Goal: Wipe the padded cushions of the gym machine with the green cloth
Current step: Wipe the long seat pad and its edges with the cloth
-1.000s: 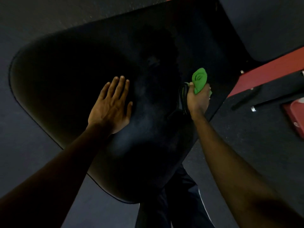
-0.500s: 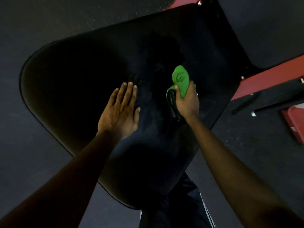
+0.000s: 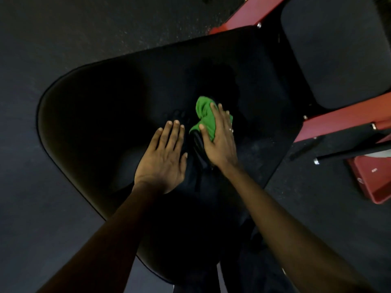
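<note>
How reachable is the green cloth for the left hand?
Probably yes: the left hand lies flat on the cushion beside the green cloth, though the right hand presses on part of it.

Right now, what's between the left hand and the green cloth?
Head view: only a narrow strip of black cushion separates left hand and green cloth, plus a dark fold too dim to identify.

A: Where is the head camera sitting?
B: It is looking steeply down from above the black cushion [image 3: 101, 127], facing forward, near it.
A: Framing?
B: The cushion is filling mid-frame; the red frame [image 3: 338, 121] is showing beyond the cushion's right edge.
</note>
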Tool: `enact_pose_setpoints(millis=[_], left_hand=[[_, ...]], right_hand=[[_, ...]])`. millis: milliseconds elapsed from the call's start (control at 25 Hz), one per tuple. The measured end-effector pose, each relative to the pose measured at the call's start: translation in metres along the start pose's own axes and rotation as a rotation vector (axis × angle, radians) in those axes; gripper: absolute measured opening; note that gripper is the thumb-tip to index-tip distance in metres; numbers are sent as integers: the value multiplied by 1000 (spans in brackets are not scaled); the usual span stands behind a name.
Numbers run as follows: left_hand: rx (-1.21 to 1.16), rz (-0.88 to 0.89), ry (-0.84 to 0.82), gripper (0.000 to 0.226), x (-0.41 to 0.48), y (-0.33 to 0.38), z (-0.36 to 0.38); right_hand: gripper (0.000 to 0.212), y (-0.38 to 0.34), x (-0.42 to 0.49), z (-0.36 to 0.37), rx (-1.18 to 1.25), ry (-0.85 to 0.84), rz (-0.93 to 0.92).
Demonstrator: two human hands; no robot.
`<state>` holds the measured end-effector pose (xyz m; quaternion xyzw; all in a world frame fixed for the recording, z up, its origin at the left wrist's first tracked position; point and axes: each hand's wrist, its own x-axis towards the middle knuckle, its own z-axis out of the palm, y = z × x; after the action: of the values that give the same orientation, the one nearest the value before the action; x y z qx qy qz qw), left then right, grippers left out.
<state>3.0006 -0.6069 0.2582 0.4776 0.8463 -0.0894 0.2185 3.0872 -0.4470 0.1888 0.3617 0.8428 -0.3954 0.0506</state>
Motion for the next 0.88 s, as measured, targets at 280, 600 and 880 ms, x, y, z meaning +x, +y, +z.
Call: enact_pose_setpoints(millis=[280,600,880], left_hand=[[-15,-12,12,72,2,1,-2],[-23,-23,-14,71,2,-1,-2],[-157,-81,67,65,8,3,-10]], right_hand=[[69,-25,88,5,55,-5,-43],[58,-6,83,1,-59,-20,-296],[58,11,124,-8,109,138,2]])
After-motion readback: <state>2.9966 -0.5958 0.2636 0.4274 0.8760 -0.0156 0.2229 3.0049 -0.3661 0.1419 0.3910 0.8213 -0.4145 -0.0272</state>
